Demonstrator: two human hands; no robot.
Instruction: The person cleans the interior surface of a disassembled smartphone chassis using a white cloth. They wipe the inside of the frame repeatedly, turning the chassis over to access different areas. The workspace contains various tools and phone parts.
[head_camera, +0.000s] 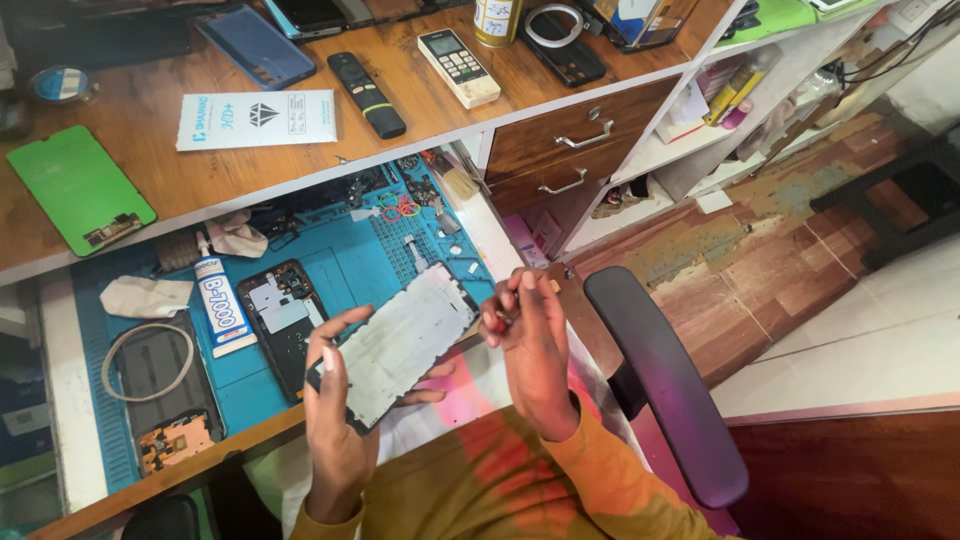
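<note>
Holding the stripped grey phone frame (395, 345) above the blue bench mat (350, 260), your left hand (335, 420) grips it closed while your right hand (530, 340) pinches a small part; the black opened phone body (283, 320) lies unassembled.

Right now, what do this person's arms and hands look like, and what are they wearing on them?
Both hands are bare: the left hand and the right hand show no gloves, and no rings or watch can be made out. Long mustard-yellow sleeves with orange-red patches cover both arms to the wrists, ending in plain cuffs. The fingers are uncovered, with short nails.
</note>
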